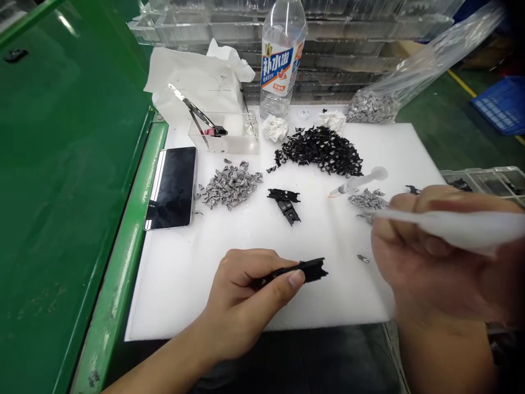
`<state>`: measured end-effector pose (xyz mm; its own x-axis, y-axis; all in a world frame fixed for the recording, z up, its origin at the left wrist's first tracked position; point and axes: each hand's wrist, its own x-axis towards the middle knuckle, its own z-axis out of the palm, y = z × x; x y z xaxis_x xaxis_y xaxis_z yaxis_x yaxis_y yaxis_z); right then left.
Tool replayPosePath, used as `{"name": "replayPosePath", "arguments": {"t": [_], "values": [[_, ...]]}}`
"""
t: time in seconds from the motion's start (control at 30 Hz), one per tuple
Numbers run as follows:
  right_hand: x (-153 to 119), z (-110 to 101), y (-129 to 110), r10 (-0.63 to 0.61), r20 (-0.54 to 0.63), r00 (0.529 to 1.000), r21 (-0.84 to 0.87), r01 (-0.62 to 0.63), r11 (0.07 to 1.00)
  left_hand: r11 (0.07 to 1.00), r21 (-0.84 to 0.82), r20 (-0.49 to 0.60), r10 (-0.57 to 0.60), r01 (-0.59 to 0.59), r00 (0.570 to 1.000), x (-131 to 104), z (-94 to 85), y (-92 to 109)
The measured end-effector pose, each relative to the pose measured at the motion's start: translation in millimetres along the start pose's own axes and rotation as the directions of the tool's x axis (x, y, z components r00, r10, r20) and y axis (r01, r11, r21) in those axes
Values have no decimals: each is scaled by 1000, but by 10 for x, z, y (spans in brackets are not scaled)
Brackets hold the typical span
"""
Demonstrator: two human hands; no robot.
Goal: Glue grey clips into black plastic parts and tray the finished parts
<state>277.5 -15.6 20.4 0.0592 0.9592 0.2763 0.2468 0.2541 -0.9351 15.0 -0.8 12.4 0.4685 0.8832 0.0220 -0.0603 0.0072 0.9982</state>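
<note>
Near centre, the left hand point(241, 309) is pinching a rightward-pointing black part point(315, 270). Rightward, the right hand point(437, 279) is holding a white tool point(463, 229).

Bare forearms point(180, 350); bare fingers point(268, 298), left thumbnail point(296, 279) trimmed short; dark clothing point(303, 358) over lap.

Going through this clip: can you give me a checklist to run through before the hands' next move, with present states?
1. Left hand grips the black part: ok, thumb pressed on it.
2. Right hand holds the whitish tool: ok.
3. Tool sharply in view: not ok, blurred.
4. Liquid inside the tool: cannot tell.
5. Left gray pile apart from black pile: ok.
6. Gray pieces all in piles: not ok, a single gray piece lies apart.
</note>
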Motion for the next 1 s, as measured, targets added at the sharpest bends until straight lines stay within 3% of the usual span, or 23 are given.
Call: {"name": "replayPosePath", "arguments": {"t": [0.07,0.1,0.23,0.33,0.43,0.6,0.9,1.0], "values": [[49,179,-55,-5,-217,976,159,40,986,1000,-2,0,2,-2,1000,-4,-2,7],[68,221,-72,17,-263,965,209,40,977,1000,-4,3,3,-3,1000,-5,-3,14],[83,222,-69,81,-195,977,228,-35,973,1000,10,15,10,-10,1000,0,-1,46],[64,243,-26,25,-299,954,118,11,993,998,45,26,51,-52,998,8,12,56],[37,317,-27,24,-389,921,133,30,991,993,86,51,81,-85,995,16,27,48],[12,333,-130,171,-240,956,222,-117,968,989,95,64,109,-114,992,10,36,32],[21,286,-44,4,-217,976,107,19,994,989,97,64,106,-112,992,8,31,26],[34,161,-30,41,-5,999,32,-41,999,990,91,68,102,-108,993,12,33,22]]}}
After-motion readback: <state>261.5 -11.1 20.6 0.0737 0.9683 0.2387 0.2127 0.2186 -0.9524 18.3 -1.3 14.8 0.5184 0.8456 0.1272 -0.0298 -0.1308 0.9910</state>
